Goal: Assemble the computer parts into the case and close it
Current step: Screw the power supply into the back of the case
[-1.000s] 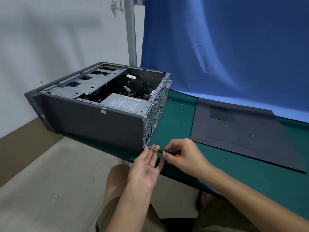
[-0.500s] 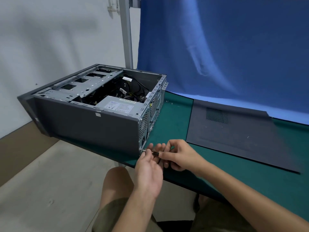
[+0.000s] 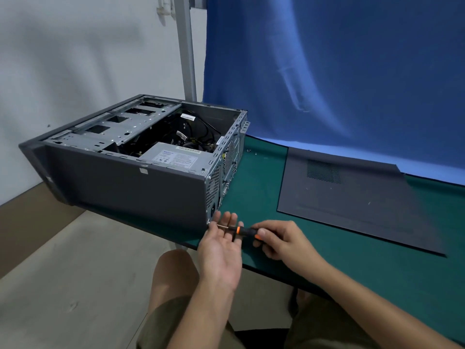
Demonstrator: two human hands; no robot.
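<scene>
The computer case (image 3: 130,177) lies on its side at the left end of the green bench (image 3: 327,268), open side up, its front end hanging past the bench edge. At its near rear bottom corner the tip of a screwdriver (image 3: 241,231) meets the metal. Your right hand (image 3: 281,240) grips the black and orange handle, fingers (image 3: 264,233) curled round it. Your left hand (image 3: 221,245) lies palm up beneath the shaft, fingers straight and close together, tips just beside the case corner; whether they touch the shaft cannot be told. Inside the case, the power supply (image 3: 176,158) carries a white label, its print too small to read. The side panel (image 3: 352,205) lies flat on the bench, well apart to the right, before a blue cloth (image 3: 327,71).
</scene>
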